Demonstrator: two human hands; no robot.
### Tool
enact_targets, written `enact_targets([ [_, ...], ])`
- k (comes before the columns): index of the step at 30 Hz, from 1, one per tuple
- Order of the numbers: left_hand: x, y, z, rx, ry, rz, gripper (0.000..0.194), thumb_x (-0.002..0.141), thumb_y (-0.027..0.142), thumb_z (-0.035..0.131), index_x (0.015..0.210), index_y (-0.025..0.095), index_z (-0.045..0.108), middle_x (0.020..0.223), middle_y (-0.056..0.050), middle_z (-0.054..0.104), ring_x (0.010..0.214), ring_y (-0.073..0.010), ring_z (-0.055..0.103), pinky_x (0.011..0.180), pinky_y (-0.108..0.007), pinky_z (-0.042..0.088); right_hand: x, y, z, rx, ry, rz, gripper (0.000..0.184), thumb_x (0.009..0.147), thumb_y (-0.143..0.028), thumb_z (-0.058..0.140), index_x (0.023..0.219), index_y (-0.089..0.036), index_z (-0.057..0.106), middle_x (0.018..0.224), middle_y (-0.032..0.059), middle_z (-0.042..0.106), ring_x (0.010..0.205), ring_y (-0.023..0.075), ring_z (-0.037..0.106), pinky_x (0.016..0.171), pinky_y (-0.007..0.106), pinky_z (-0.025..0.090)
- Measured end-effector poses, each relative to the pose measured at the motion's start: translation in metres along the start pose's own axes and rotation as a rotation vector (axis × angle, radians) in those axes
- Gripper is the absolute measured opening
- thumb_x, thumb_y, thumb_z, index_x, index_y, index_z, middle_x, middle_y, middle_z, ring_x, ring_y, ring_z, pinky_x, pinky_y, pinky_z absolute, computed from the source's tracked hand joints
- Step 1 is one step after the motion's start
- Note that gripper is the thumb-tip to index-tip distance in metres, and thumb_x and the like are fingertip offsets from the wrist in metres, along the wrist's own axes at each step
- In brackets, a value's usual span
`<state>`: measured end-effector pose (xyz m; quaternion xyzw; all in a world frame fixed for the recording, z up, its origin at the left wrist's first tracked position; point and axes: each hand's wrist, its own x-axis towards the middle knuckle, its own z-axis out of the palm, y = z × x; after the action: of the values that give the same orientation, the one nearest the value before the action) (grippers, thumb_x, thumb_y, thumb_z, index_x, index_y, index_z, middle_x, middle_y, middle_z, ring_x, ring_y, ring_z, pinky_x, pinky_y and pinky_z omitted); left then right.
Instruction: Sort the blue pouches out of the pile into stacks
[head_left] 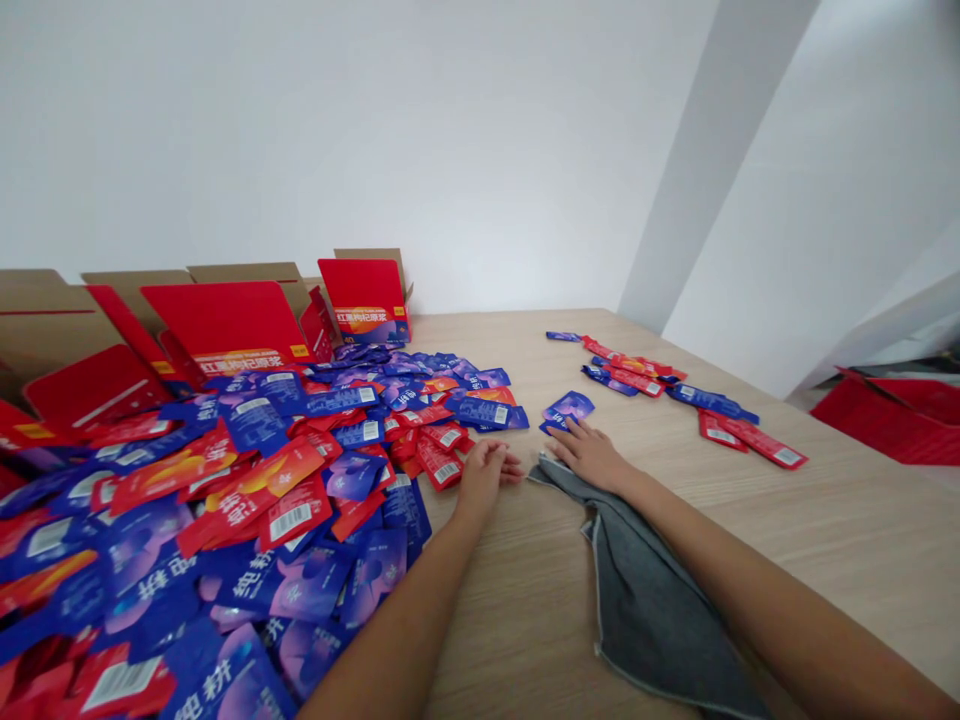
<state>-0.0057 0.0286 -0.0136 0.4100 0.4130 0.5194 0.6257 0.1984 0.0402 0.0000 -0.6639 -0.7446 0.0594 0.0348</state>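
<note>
My left hand (pixel 486 474) rests near the table's middle, beside the pile's right edge. Its fingers are loosely bent and slightly apart, with nothing visible in them. Flat against the table, my right hand (pixel 592 458) has its fingers stretched out onto the lower edge of a blue sachet (pixel 570 405). A grey cloth (pixel 645 590) lies partly under that hand and runs back toward me below the right forearm. Left of my left hand, red sachets (pixel 441 462) with barcodes lie on the edge of a large heap of blue and red sachets (pixel 300 580).
Several open red cartons (pixel 225 320) stand behind the heap, with one more red carton (pixel 367 297) at their right end. A loose row of red and blue sachets (pixel 637 372) runs along the right of the wooden table (pixel 510 630). Beyond its edge sits a red box (pixel 892 415).
</note>
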Motion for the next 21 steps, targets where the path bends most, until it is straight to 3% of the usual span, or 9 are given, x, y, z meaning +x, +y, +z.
enact_targets([
  [3, -0.003, 0.001, -0.001, 0.027, -0.011, 0.009, 0.018, 0.075, 0.030, 0.063, 0.081, 0.015, 0.055, 0.064, -0.002, 0.065, 0.050, -0.0132, 0.063, 0.049, -0.023, 0.051, -0.032, -0.013, -0.010, 0.110, 0.014, -0.050, 0.053, 0.092, -0.049, 0.027, 0.140, -0.027, 0.036, 0.142, 0.0097, 0.041, 0.131, 0.0261, 0.036, 0.102, 0.047, 0.033],
  [6, -0.005, 0.002, -0.002, 0.052, -0.021, 0.009, 0.015, 0.077, 0.027, 0.059, 0.083, 0.014, 0.055, 0.066, -0.003, 0.066, 0.051, -0.0135, 0.064, 0.050, -0.024, 0.052, -0.067, -0.020, -0.011, 0.104, 0.009, -0.154, 0.073, 0.077, -0.055, 0.055, 0.141, -0.028, 0.033, 0.144, 0.0129, 0.037, 0.129, 0.0352, 0.035, 0.095, 0.053, 0.038],
  [8, -0.005, 0.001, -0.002, 0.064, -0.018, 0.010, 0.013, 0.078, 0.026, 0.057, 0.082, 0.014, 0.055, 0.067, -0.004, 0.065, 0.051, -0.0133, 0.063, 0.050, -0.024, 0.052, -0.084, -0.016, -0.005, 0.059, 0.017, -0.255, 0.068, 0.074, -0.041, 0.061, 0.137, -0.030, 0.039, 0.141, 0.0119, 0.041, 0.127, 0.0354, 0.036, 0.092, 0.053, 0.040],
  [10, -0.003, 0.000, -0.001, 0.068, -0.017, 0.013, 0.013, 0.078, 0.026, 0.057, 0.081, 0.014, 0.055, 0.067, -0.003, 0.065, 0.050, -0.0130, 0.063, 0.049, -0.024, 0.052, -0.088, -0.003, 0.001, 0.040, 0.069, -0.296, 0.055, 0.077, -0.020, 0.053, 0.130, -0.028, 0.049, 0.133, 0.0105, 0.050, 0.121, 0.0297, 0.043, 0.094, 0.047, 0.040],
  [12, -0.002, -0.002, 0.001, 0.064, -0.018, 0.018, 0.012, 0.077, 0.025, 0.057, 0.081, 0.014, 0.054, 0.066, -0.003, 0.064, 0.050, -0.0127, 0.062, 0.049, -0.024, 0.051, -0.077, 0.017, 0.003, 0.026, 0.135, -0.222, 0.051, 0.075, -0.006, 0.043, 0.121, -0.022, 0.058, 0.124, 0.0110, 0.057, 0.113, 0.0249, 0.049, 0.098, 0.042, 0.038],
  [16, 0.001, -0.007, 0.002, 0.067, 0.004, 0.037, 0.009, 0.078, 0.023, 0.054, 0.080, 0.015, 0.054, 0.065, -0.002, 0.061, 0.050, -0.0123, 0.061, 0.049, -0.024, 0.050, -0.027, 0.056, -0.006, 0.009, 0.211, 0.117, 0.048, 0.078, -0.002, 0.035, 0.118, -0.013, 0.058, 0.121, 0.0139, 0.060, 0.116, 0.0259, 0.049, 0.101, 0.040, 0.035],
  [19, 0.001, -0.009, 0.000, 0.196, 0.041, 0.107, 0.005, 0.078, 0.020, 0.052, 0.080, 0.016, 0.055, 0.071, -0.003, 0.062, 0.061, -0.0141, 0.063, 0.057, -0.027, 0.052, 0.012, 0.066, -0.013, 0.019, 0.243, 0.259, 0.052, 0.079, -0.003, 0.030, 0.124, -0.014, 0.053, 0.120, 0.0132, 0.061, 0.114, 0.0276, 0.051, 0.097, 0.044, 0.038],
  [21, 0.000, -0.010, -0.002, 0.337, 0.060, 0.180, 0.007, 0.076, 0.016, 0.052, 0.080, 0.017, 0.057, 0.077, -0.004, 0.063, 0.073, -0.0169, 0.064, 0.070, -0.033, 0.053, 0.031, 0.063, -0.014, 0.044, 0.248, 0.254, 0.054, 0.079, -0.003, 0.030, 0.127, -0.015, 0.050, 0.125, 0.0116, 0.058, 0.116, 0.0260, 0.050, 0.098, 0.042, 0.037],
])
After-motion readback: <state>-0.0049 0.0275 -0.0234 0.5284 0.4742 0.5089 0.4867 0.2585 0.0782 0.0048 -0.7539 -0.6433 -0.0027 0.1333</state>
